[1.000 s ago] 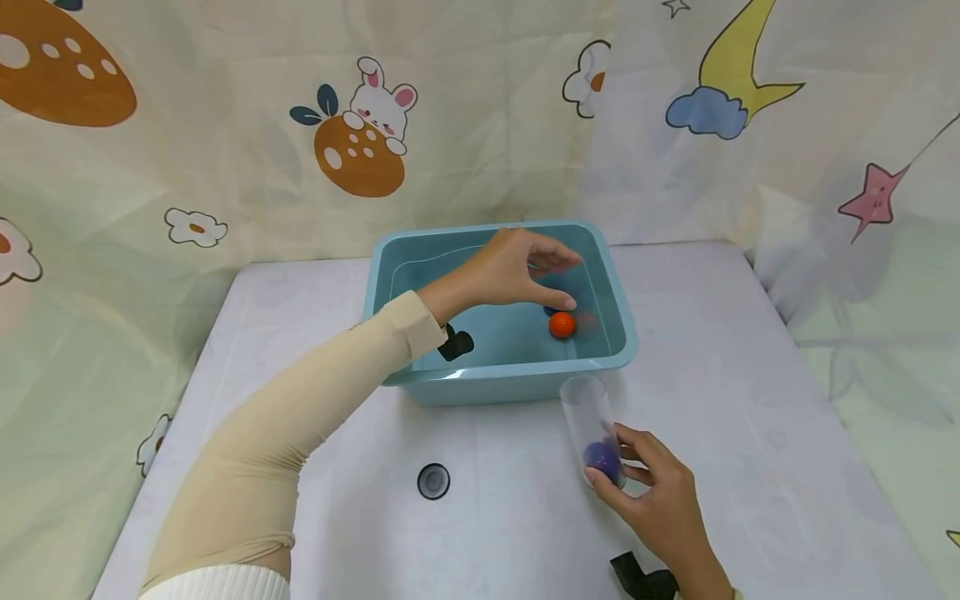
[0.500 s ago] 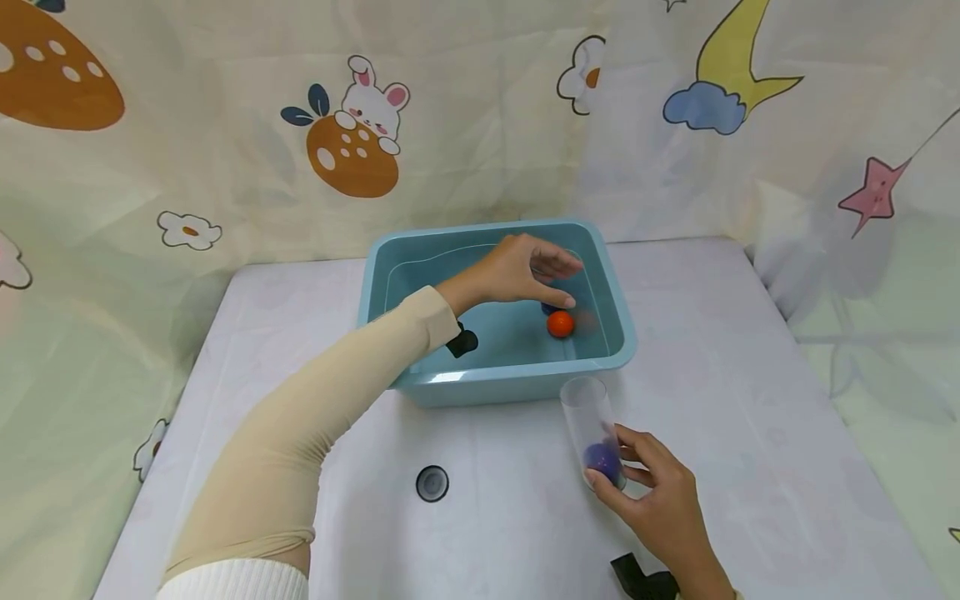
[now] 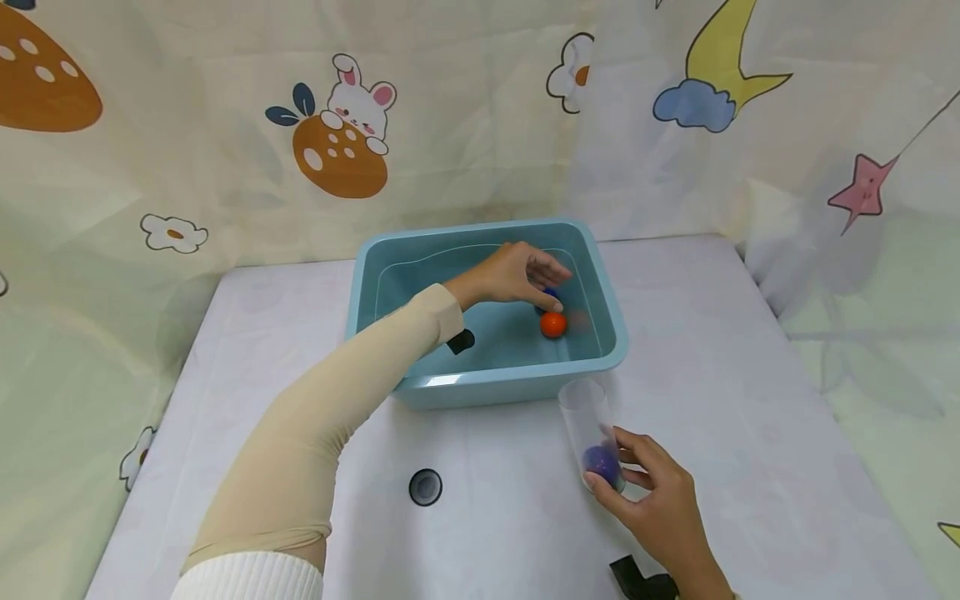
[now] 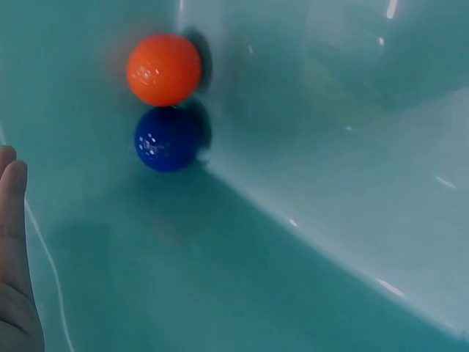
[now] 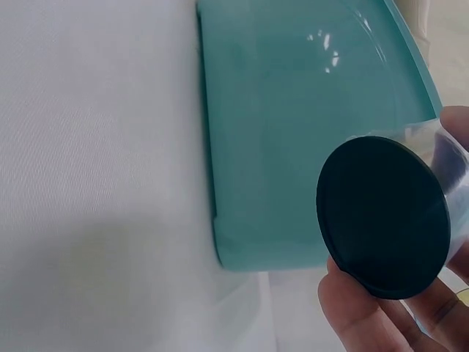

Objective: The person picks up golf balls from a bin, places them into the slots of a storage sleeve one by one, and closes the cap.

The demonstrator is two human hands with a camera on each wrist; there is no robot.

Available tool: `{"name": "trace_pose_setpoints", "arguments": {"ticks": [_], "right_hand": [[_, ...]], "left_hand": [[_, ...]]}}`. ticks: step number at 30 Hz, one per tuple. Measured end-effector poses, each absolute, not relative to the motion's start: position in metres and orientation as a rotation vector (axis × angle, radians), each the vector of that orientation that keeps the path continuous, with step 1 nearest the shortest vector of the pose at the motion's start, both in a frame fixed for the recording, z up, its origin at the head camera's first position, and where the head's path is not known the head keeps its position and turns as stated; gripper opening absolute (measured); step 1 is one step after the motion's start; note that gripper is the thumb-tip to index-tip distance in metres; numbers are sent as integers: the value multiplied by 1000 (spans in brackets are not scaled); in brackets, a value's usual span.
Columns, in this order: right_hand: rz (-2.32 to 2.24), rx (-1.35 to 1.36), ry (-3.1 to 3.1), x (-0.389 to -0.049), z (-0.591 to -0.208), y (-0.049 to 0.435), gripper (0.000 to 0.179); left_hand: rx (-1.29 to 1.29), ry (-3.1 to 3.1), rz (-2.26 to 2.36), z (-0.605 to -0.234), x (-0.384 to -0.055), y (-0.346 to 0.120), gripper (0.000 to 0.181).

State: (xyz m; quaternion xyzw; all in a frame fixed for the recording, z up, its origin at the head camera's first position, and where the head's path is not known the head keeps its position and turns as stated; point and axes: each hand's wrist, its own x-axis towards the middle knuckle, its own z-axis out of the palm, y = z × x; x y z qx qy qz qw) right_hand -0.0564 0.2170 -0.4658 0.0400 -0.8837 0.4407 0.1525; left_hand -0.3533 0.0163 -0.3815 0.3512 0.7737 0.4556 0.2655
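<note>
Teal bin (image 3: 495, 375) under the left hand (image 3: 513, 275), its fingers relaxed and holding nothing, orange ball (image 3: 553, 325) and blue ball (image 4: 167, 139) side by side inside, clear tube (image 3: 583, 415) with purple ball (image 3: 602, 464) gripped in the right hand (image 3: 660, 492), dark round cap (image 3: 425, 487) on the table (image 3: 750, 400) to that hand's left

**Beige sleeve, white ribbing, black wrist pieces**

At seven o'clock in my head view I see a long beige sleeve (image 3: 300, 433), plain and close-fitting, lightly creased, with gathers at its lower end. Below those, toward seven o'clock, sits a white ribbed cuff (image 3: 251, 577). Toward one o'clock the sleeve ends in a wide beige wristband (image 3: 441, 312), and a stubby black piece (image 3: 461, 341) pokes out at its five o'clock. My left hand (image 3: 517, 271) and right hand (image 3: 652, 492) are gloveless. At five o'clock in the view, the right wrist carries an angular black mount (image 3: 641, 579).
</note>
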Motion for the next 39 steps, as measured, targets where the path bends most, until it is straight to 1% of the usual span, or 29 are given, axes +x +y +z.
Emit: {"name": "trace_pose_setpoints", "arguments": {"ticks": [14, 25, 39], "right_hand": [[1264, 139, -2522, -59, -470, 217, 59], [1260, 115, -2531, -59, -468, 220, 59], [1267, 116, -2541, -59, -472, 222, 59]], "left_hand": [[946, 2157, 1071, -403, -368, 33, 51], [1010, 2286, 814, -419, -370, 44, 41], [1044, 2325, 675, -430, -366, 55, 33]]}}
